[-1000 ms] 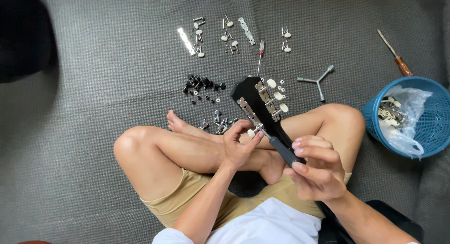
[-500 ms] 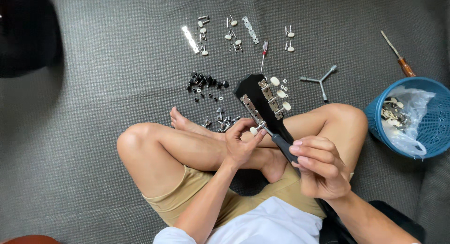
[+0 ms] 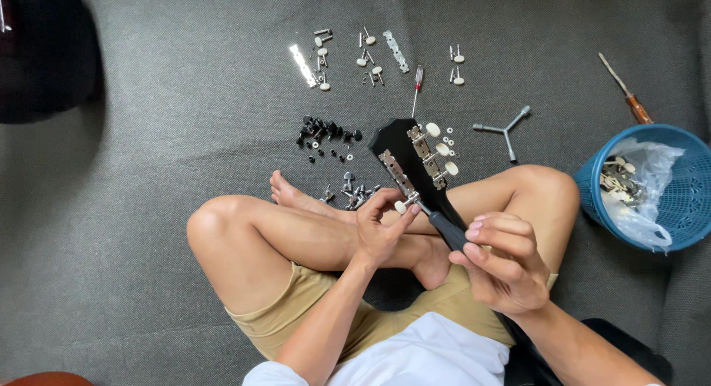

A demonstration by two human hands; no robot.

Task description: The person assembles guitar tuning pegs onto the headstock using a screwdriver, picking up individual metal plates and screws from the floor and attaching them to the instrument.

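A black guitar headstock (image 3: 404, 145) lies across my crossed legs, its metal tuner strips facing up. Three cream tuner knobs (image 3: 442, 149) stick out on its right side. My left hand (image 3: 381, 230) pinches a cream-knobbed tuning peg (image 3: 401, 207) at the headstock's lower left edge. My right hand (image 3: 500, 264) grips the dark handle of a screwdriver (image 3: 447, 230), whose metal tip meets that peg. The guitar neck runs back under my right hand.
On the grey mat ahead lie loose tuning pegs and metal plates (image 3: 355, 56), a red-handled screwdriver (image 3: 417, 86), black small parts (image 3: 326, 134), screws (image 3: 352, 193), and a three-armed wrench (image 3: 503, 130). A brown-handled screwdriver (image 3: 626, 97) lies beside a blue basket (image 3: 666, 186).
The view has shifted slightly. Both hands stay at the headstock's lower left edge, the screwdriver still pressed to the peg.
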